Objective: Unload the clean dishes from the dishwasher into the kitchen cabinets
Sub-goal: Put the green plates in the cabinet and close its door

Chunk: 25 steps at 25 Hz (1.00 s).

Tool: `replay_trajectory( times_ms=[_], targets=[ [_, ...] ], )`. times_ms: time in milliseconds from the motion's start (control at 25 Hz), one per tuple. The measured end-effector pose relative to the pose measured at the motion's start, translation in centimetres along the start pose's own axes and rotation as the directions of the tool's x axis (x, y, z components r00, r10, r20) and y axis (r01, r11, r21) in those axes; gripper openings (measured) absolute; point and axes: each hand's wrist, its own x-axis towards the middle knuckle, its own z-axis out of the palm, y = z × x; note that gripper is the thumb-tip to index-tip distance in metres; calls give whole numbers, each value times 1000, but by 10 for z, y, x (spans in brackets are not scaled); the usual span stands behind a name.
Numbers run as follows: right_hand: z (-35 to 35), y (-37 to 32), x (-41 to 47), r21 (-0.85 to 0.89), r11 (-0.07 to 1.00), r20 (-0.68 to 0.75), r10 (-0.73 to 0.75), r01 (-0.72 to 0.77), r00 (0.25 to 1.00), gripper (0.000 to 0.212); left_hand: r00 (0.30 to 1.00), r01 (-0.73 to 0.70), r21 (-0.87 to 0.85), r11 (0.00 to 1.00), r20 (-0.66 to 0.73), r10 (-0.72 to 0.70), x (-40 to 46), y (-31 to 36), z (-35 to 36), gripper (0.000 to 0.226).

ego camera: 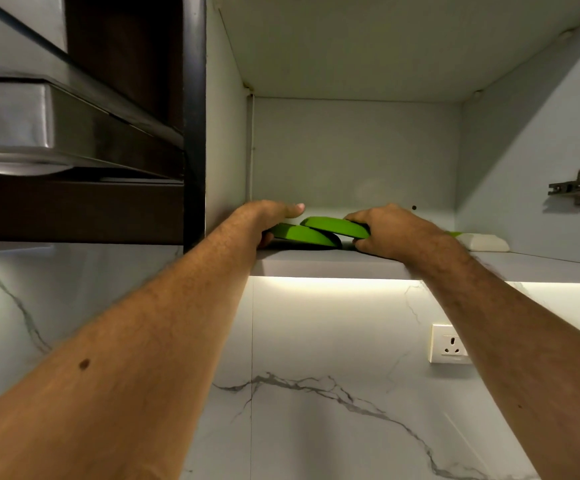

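Two bare forearms are seen reaching up and forward from the lower edge of the view, over a white marble-patterned wall panel with grey veins [316, 393]; a white wall socket [449, 344] is set into that panel beside the right forearm, under a lit strip below the cabinet. Above it, the grey front edge of the open cabinet's bottom shelf [333, 265] is crossed by both wrists. The left hand [271, 216] is placed at the left end of the shelf, its thumb laid straight on top and its fingers curled under the rim of a flat round green plate [302, 235], which is gripped there; this plate lies low on the shelf. The right hand [382, 230] is closed around the right rim of a second round green plate [337, 226], which is tilted and overlaps the first plate's right edge. Just beyond the right wrist, a white oblong dish [485, 242] rests on the shelf, a sliver of green showing at its left end. Farther back the pale cabinet interior is seen; a metal door hinge [579, 190] is fixed to its right wall; to the left, a steel chimney hood [39, 133] is mounted.
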Motion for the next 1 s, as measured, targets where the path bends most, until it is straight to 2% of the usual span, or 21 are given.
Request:
replay_trajectory(
  times_ms=[80, 200, 280, 360, 440, 560, 760, 1000],
  targets=[
    [-1, 1, 1, -3, 1000, 22, 6, -6, 1000, 45, 999, 6, 29, 1000, 46, -8, 0, 1, 0, 57],
    [3, 4, 8, 6, 999, 74, 43, -44, 996, 67, 994, -28, 103, 994, 105, 18, 1, 1, 3, 53],
    [6, 7, 11, 4, 999, 95, 50, -50, 994, 71, 993, -52, 132, 990, 114, 37, 0, 0, 4, 70],
    [6, 8, 13, 8, 999, 106, 43, -44, 993, 69, 993, -89, 234, 968, 95, 69, -7, -1, 3, 91],
    [5, 9, 13, 9, 999, 113, 36, -37, 993, 65, 992, -126, 334, 934, 57, 113, -14, 0, 2, 98],
    [7, 10, 14, 13, 999, 112, 43, -44, 993, 63, 991, -131, 379, 916, 32, 129, -19, 1, 1, 98],
    [11, 14, 17, 48, 996, 129, 68, -75, 989, 67, 992, -125, 415, 901, 49, 115, -24, 2, 2, 85],
    [4, 29, 20, 40, 998, 197, 49, -58, 979, 61, 993, -115, 463, 879, 33, 113, -25, 2, 5, 95]
  ],
)
